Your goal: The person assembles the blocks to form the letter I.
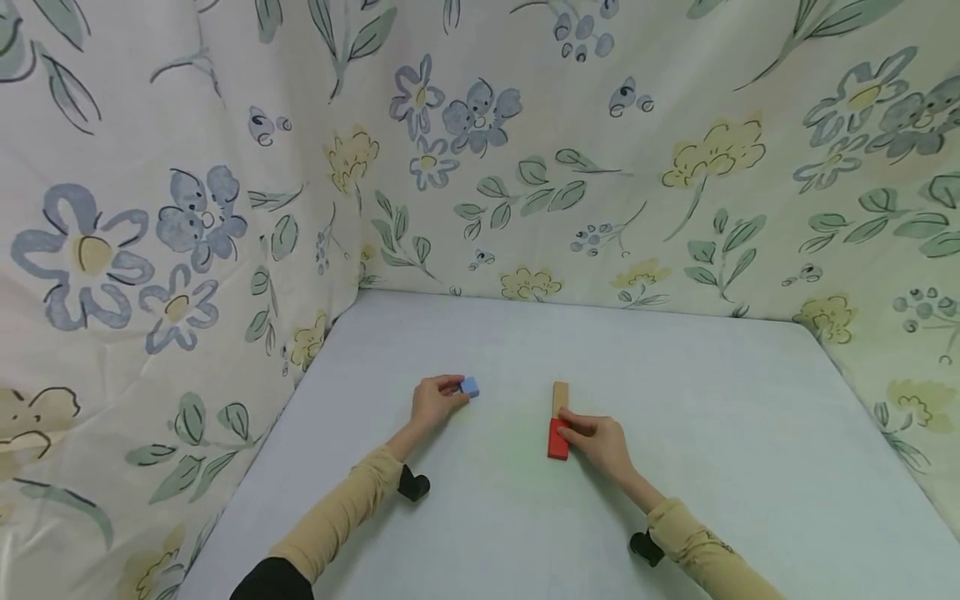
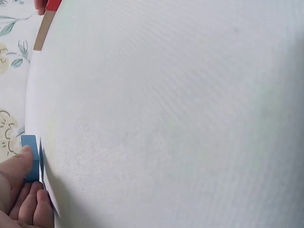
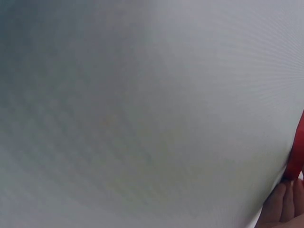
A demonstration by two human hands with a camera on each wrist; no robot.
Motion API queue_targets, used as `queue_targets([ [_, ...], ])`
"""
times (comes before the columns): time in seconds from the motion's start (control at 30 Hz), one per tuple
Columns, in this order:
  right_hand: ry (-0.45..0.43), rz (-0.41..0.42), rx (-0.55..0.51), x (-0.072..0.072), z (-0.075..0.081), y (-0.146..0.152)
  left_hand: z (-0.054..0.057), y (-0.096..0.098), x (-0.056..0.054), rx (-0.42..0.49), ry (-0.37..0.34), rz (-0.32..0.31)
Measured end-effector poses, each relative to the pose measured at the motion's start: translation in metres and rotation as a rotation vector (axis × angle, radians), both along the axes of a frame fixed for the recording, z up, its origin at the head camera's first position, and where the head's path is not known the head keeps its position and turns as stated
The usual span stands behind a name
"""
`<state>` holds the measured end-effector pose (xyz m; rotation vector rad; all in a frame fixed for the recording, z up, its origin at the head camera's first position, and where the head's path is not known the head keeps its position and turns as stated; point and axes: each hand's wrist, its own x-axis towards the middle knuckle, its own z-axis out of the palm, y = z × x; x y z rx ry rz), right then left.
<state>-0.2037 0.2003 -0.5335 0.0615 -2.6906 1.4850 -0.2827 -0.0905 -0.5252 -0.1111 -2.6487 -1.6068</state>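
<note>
A small blue block [image 1: 469, 387] is pinched between the thumb and fingers of my left hand [image 1: 437, 402], on the left part of the white table. In the left wrist view the thumb lies over the face of the blue block [image 2: 30, 164], with the other fingers below it. Right of centre, a red block [image 1: 558, 442] lies end to end with a plain wooden block [image 1: 560, 395], forming one straight line. My right hand [image 1: 600, 442] pinches the red block near the end where the two meet. Only part of the red block [image 3: 297, 152] shows in the right wrist view.
The white tabletop [image 1: 480, 517] extends around both hands. Flower-printed cloth [image 1: 525, 167] hangs behind the table and along its left and right sides. Each forearm has a black strap-on piece [image 1: 414, 483] at the wrist.
</note>
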Motion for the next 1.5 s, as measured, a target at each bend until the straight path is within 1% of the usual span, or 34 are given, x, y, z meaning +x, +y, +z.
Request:
queue_targets([
  [0.1,-0.008,0.002,-0.002,0.0,0.0,0.0,-0.002,0.003,0.0,0.034,-0.012,-0.042],
  [0.23,-0.006,0.01,0.0,0.0,0.002,0.0,-0.002,0.011,-0.001,0.073,-0.011,-0.101],
  [0.3,-0.005,0.009,-0.002,0.0,0.002,0.0,0.0,0.015,-0.001,0.086,-0.008,-0.125],
  [0.47,-0.013,0.003,-0.007,0.0,0.001,-0.001,0.005,0.029,-0.004,0.089,-0.011,-0.161],
  [0.63,-0.004,0.0,0.005,-0.002,0.0,0.0,0.008,0.043,-0.006,0.072,-0.021,-0.193],
  [0.77,-0.003,0.009,0.016,-0.002,-0.001,0.0,0.01,0.055,-0.008,0.047,-0.026,-0.205],
  [0.93,-0.02,0.019,0.004,-0.002,-0.001,0.001,0.017,0.07,-0.009,0.028,-0.029,-0.198],
  [1.13,-0.039,0.011,0.005,-0.003,-0.003,0.002,0.022,0.089,-0.012,0.03,0.008,-0.205],
  [1.3,-0.028,0.012,0.002,-0.002,-0.002,0.002,0.021,0.104,-0.017,0.024,0.041,-0.217],
  [1.5,0.006,0.026,-0.005,-0.001,0.0,0.001,0.019,0.115,-0.025,0.008,0.11,-0.206],
])
